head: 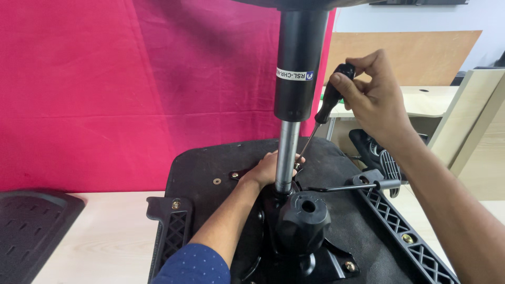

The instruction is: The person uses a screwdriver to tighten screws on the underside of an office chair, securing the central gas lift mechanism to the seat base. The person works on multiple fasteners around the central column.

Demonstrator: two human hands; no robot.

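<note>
Upturned black fabric-covered chair seat base (221,163) lies on the pale wood-grain desk (105,236), underside up, in front of a red cloth backdrop (131,79). Black and silver gas-lift cylinder (294,94) stands upright from the black metal tilt mechanism plate (326,263) at seat centre; round black plastic tension knob (304,221) sits just in front of the cylinder foot.

Right hand (371,92) is raised right of the cylinder, fingers closed around the black handle of a long thin-shaft screwdriver (329,102); shaft slants down-left, tip meets the seat just beside the left hand. Left hand (268,168) lies on the seat underside behind the cylinder, fingers curled at the screwdriver tip; cannot tell whether it pinches anything. Blue dotted sleeve (194,265) at the left forearm.

Black lever with grey tip (363,184) sticks out right from the mechanism. Black lattice plastic armrest brackets at left (171,226) and right (410,242) seat edges. Black perforated plastic panel (31,226) lies on the desk far left, well apart.
</note>
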